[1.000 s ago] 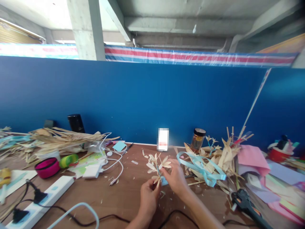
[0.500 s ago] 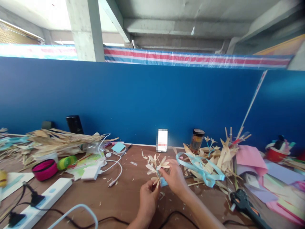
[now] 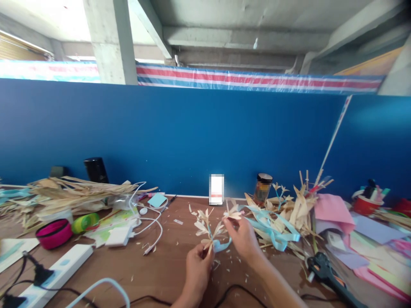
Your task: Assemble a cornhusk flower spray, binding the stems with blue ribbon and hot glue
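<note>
- While the left hand pinches the pale-petalled sprig by its foot in the head view, the right hand grips a petal cluster between thumb and fingers, just right of the sprig and apart from it.
- Short of the bench's back edge, the sprig stands nearly upright, leaning slightly left; the left hand is nearer.
- Against 0.5 s ago, the right hand has shifted rightward off the sprig; more blue strip shows between the 2 hands.

The one view comes from a camera on the person's head at the near side of the table, facing forward and slightly down. It looks from close behind the left hand and right hand to the far blue partition, with the ceiling above.
</note>
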`<state>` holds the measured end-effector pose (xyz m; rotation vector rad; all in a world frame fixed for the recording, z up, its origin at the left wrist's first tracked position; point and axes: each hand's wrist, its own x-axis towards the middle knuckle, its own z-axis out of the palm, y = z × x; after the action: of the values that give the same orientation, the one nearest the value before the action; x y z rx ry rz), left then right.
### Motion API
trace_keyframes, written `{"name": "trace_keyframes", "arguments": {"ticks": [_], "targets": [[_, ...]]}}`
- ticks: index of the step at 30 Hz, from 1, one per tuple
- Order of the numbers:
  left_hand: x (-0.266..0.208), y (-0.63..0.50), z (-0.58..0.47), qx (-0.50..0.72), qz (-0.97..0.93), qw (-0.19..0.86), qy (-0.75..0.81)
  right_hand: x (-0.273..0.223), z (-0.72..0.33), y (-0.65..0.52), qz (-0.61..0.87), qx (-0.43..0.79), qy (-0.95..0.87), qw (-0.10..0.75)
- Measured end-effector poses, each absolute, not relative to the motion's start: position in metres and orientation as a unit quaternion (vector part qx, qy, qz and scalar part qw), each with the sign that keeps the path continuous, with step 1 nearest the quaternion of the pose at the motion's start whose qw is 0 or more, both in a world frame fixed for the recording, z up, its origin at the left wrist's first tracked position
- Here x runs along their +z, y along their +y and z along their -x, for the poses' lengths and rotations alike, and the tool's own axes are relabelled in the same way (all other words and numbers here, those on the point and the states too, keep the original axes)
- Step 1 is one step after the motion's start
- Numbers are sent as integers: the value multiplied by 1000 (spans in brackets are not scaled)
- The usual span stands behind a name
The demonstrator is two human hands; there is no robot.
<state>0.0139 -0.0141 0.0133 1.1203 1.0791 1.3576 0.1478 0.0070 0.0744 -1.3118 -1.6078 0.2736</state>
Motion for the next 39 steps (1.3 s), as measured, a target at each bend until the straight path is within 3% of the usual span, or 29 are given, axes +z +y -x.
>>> {"name": "trace_keyframes", "arguments": {"ticks": [4, 16, 28, 33, 39], "targets": [[13, -16, -13, 562, -473, 502, 457, 58, -170, 9, 592, 133, -642, 469], [4, -12, -7, 545, -501, 475, 475, 18, -184, -1, 716, 65, -645, 259], [0, -11, -5, 543, -483, 492, 479, 15, -188, -7, 734, -42, -650, 193], [1, -10, -3, 543, -481, 495, 479, 22, -193, -10, 718, -33, -647, 254], [2, -10, -2, 542, -470, 495, 489, 33, -210, -3, 669, 72, -593, 441]]}}
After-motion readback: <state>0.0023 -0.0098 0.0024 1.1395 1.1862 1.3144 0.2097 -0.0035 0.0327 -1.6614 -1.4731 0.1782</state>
